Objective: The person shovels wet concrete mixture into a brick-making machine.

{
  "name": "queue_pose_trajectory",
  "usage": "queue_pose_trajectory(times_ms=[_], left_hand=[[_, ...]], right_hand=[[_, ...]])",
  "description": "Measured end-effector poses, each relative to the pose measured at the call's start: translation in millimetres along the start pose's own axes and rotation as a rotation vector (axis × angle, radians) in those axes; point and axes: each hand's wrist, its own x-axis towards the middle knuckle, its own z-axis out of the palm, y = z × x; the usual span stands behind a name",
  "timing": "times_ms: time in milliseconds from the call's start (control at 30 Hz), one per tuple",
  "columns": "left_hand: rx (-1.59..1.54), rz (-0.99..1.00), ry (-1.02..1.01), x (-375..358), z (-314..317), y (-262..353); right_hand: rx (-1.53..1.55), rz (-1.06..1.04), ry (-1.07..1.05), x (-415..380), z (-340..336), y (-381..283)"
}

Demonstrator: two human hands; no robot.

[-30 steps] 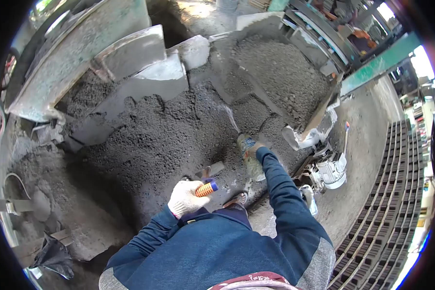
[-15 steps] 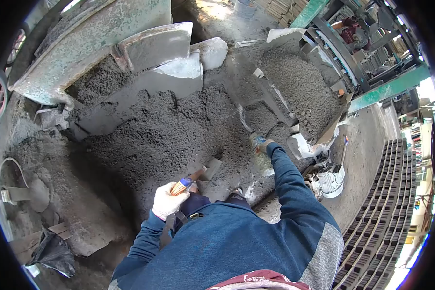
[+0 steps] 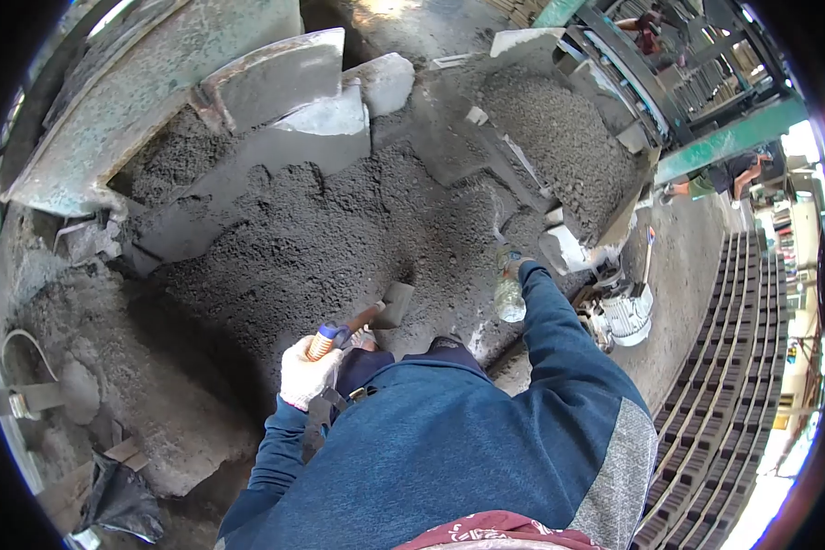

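Observation:
My left hand (image 3: 304, 374), in a white glove, is closed around the orange-and-blue grip of a wooden-handled tool that looks like a shovel (image 3: 365, 317). Its flat grey blade (image 3: 394, 305) rests at the near edge of a heap of damp grey mix (image 3: 312, 238). Out to the right, my gloved right hand (image 3: 515, 263) grips a clear plastic bottle (image 3: 510, 301) near its neck. The bottle's far end points at the heap, and a thin pale streak like water (image 3: 498, 220) runs from it over the mix.
A coarse aggregate pile (image 3: 564, 137) sits behind low walls at the right. Nearby is a grey motor (image 3: 626, 316). Stacked dark blocks (image 3: 706, 385) line the right side. A big metal drum (image 3: 156, 82) stands at upper left. Another person (image 3: 724, 177) is at far right.
My right hand and the bottle have come slightly nearer my body and to the right. The bottle's body shows more clearly. The shovel has shifted slightly left, and the view has turned a little.

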Motion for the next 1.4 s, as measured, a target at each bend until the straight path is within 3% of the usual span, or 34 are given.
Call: queue_pose_trajectory(times_ms=[167, 267, 367, 467, 533, 667, 733, 767, 867, 967, 1033, 1167, 1200, 1300, 1400], left_hand=[[-0.050, 0.007, 0.026, 4, -4, 7], [-0.059, 0.028, 0.026, 8, -5, 7], [-0.083, 0.008, 0.016, 10, -6, 14], [-0.072, 0.005, 0.012, 16, -7, 12], [-0.081, 0.011, 0.005, 13, -6, 22], [0.001, 0.031, 0.014, 16, -5, 5], [-0.024, -0.003, 0.037, 14, -1, 6], [0.027, 0.015, 0.019, 12, -4, 13], [0.077, 0.045, -0.013, 8, -6, 12], [0.040, 0.059, -0.066, -9, -7, 24], [-0.044, 0.090, -0.108, -16, -7, 16], [-0.021, 0.061, -0.156, -27, -3, 1], [0.111, 0.067, -0.157, -30, -5, 8], [-0.009, 0.031, -0.150, -41, -3, 6], [-0.053, -0.009, -0.145, -50, -8, 0]], right_hand=[[0.144, 0.045, -0.101, -12, 9, 44], [0.162, 0.121, 0.036, -62, -5, 37], [0.287, 0.312, 0.100, -47, 9, 37], [0.169, 0.068, -0.090, -17, 8, 47], [0.339, 0.166, 0.062, -43, 5, 28], [0.257, -0.060, 0.121, -46, -6, -32], [0.178, 0.003, 0.055, -69, -12, -86], [0.117, -0.169, 0.039, -31, 5, -93], [0.232, -0.190, -0.016, -58, -15, -170], [0.113, -0.371, -0.093, -77, -35, -243], [0.168, -0.407, -0.020, -80, -25, -294], [0.072, -0.591, -0.087, -70, -14, -347], [0.055, -0.544, -0.046, -81, -21, -361], [0.020, -0.320, 0.067, -91, -14, -363], [-0.146, -0.319, -0.200, -88, -43, -327]])
